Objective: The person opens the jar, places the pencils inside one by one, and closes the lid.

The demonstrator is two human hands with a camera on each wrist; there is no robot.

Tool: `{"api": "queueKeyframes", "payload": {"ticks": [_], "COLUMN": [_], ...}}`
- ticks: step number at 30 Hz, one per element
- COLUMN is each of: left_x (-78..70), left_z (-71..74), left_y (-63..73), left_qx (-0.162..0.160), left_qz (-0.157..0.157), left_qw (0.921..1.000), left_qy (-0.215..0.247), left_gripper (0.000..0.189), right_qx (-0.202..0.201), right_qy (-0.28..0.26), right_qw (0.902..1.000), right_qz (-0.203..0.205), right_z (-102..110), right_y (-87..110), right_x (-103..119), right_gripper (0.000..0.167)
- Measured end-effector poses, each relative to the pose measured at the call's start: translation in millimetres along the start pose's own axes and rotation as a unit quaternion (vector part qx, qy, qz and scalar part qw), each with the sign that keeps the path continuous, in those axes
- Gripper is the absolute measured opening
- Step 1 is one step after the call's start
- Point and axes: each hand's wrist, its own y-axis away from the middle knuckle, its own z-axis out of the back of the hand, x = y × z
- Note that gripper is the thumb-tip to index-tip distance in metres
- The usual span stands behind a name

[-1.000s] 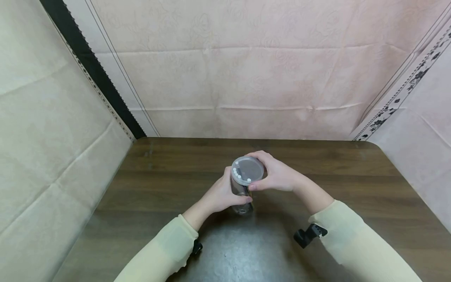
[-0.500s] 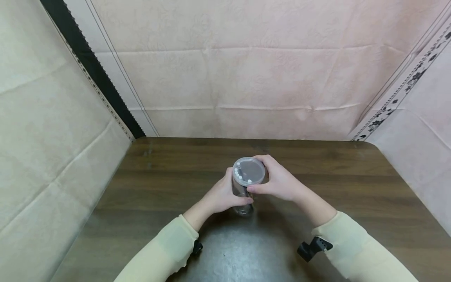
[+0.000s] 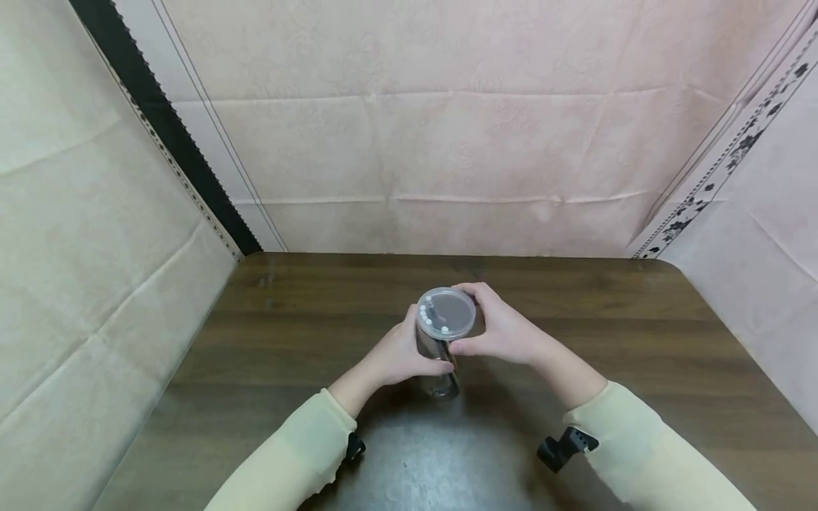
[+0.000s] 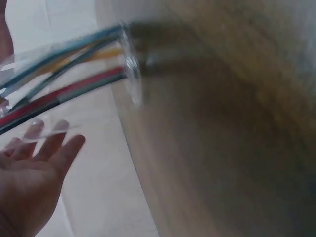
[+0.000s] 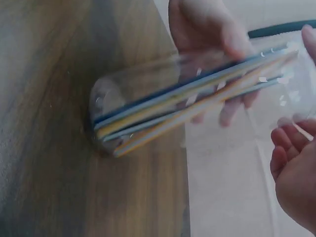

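A clear cylindrical jar (image 3: pixel 442 380) with a translucent round lid (image 3: pixel 450 312) is between the two hands, lid end up. Slim coloured sticks (image 4: pixel 64 91), like pencils or pens, lie inside; their exact kind is unclear. Small white ends show through the lid. My left hand (image 3: pixel 409 355) grips the jar's body, thumb along the near side. With thumb and fingers spread around the rim, my right hand (image 3: pixel 505 330) holds the lid. The right wrist view shows the jar's base (image 5: pixel 101 118) near the tabletop; whether it touches cannot be told.
A dark brown wooden table (image 3: pixel 307 319) lies beneath the hands. Pale cloth (image 3: pixel 447 170) hangs behind its far edge, with more cloth at both sides. A small black device (image 3: pixel 565 448) sits on the right wrist.
The right hand's fingers have shifted around the lid's rim, and its wrist has dropped slightly. Lately the jar has moved a little left. The left hand keeps its grip on the body.
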Motion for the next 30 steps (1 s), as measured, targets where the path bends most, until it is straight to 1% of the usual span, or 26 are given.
{"api": "queueKeyframes", "payload": {"ticks": [2, 4, 6, 7, 9, 11, 14, 16, 19, 23, 27, 30], "left_x": [-1.9, -4.4, -6.3, -6.5, -7.0, -6.8, -6.6, -6.9, -7.6, -8.0, -10.0, -10.9], "left_z": [3.3, 6.3, 8.6, 9.4, 10.5, 11.0, 10.5, 9.9, 7.9, 2.9, -1.1, -2.9], "left_y": [0.6, 1.3, 1.6, 1.7, 2.4, 3.1, 3.4, 3.3, 3.3, 3.1, 3.1, 3.6], "left_qx": [0.002, 0.008, 0.015, 0.019, 0.031, 0.043, 0.058, 0.061, 0.051, 0.021, -0.01, -0.028], "left_qz": [-0.013, -0.032, -0.048, -0.051, -0.051, -0.043, -0.039, -0.042, -0.049, -0.056, -0.048, -0.043], "left_qw": [0.9999, 0.9995, 0.9987, 0.9983, 0.9977, 0.9974, 0.9969, 0.9968, 0.997, 0.9977, 0.9982, 0.9978], "left_qy": [0.006, 0.006, -0.007, -0.017, -0.032, -0.038, -0.036, -0.033, -0.031, -0.033, -0.034, -0.043], "left_gripper": [0.096, 0.097, 0.096, 0.095, 0.092, 0.092, 0.091, 0.091, 0.088, 0.085, 0.081, 0.08], "right_qx": [0.016, 0.022, 0.021, 0.019, 0.016, 0.017, 0.023, 0.024, 0.016, -0.011, -0.04, -0.053], "right_qy": [-0.011, -0.018, -0.022, -0.021, -0.017, -0.005, 0.002, 0.006, 0.015, 0.035, 0.043, 0.049], "right_qw": [0.9998, 0.9992, 0.9985, 0.9981, 0.9973, 0.9971, 0.9979, 0.9984, 0.9986, 0.9977, 0.9968, 0.996], "right_qz": [0.012, 0.027, 0.045, 0.054, 0.069, 0.074, 0.061, 0.05, 0.049, 0.056, 0.055, 0.052], "right_z": [2.5, 4.8, 6.5, 7.1, 7.4, 7.1, 6.6, 6.2, 5.1, 1.9, -1.5, -3.8], "right_y": [0.4, 1.0, 1.1, 0.9, 0.0, -0.8, -1.0, -0.7, -1.0, -1.0, -0.4, -1.1], "right_x": [-1.2, -1.5, -1.1, -0.8, -0.1, 0.8, 2.9, 4.0, 6.2, 8.9, 11.5, 12.6], "right_gripper": [0.094, 0.099, 0.1, 0.1, 0.096, 0.091, 0.084, 0.08, 0.077, 0.075, 0.074, 0.075]}}
